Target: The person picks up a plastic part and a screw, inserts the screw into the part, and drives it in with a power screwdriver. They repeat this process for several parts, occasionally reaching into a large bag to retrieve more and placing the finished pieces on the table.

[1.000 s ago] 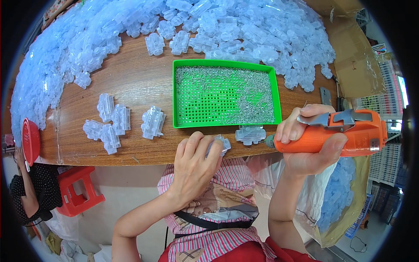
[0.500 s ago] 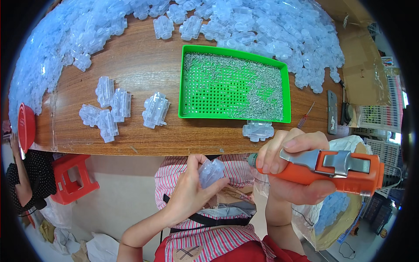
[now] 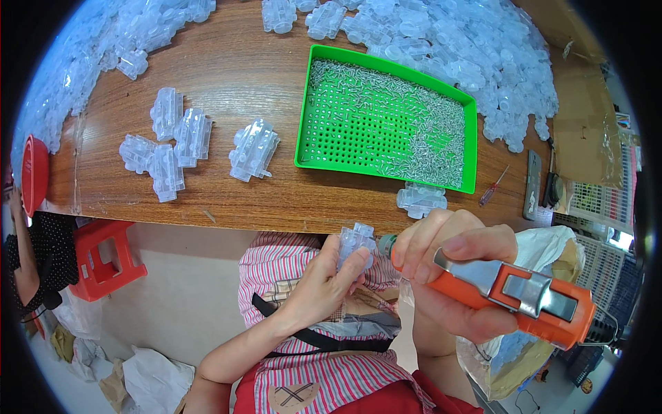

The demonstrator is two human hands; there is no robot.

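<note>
Above my lap, at the table's front edge, my left hand (image 3: 318, 284) pinches a clear plastic housing (image 3: 356, 241) between thumb and fingers. My right hand (image 3: 452, 238) is wrapped round an orange electric screwdriver (image 3: 567, 317) with a metal lever along its side. The driver's greenish nose (image 3: 387, 244) points left and lies close beside the housing; whether its bit touches is hard to make out. Just beyond my right hand, a similar housing (image 3: 420, 200) lies against the near side of a green perforated tray (image 3: 301, 131) that holds many small silver screws (image 3: 441, 138).
Several clear housings (image 3: 193, 138) lie on the left of the wooden table (image 3: 227, 76), with a large heap (image 3: 455, 62) at the back. A small screwdriver (image 3: 494, 186) and a grey phone-like slab (image 3: 532, 185) lie at right. A red stool (image 3: 103, 262) and another person's arm (image 3: 26, 255) are at left.
The view has shifted, so the table things sit higher in it. My left hand has brought the housing up and right, and the driver's nose is now nearer to it, the driver tilted more.
</note>
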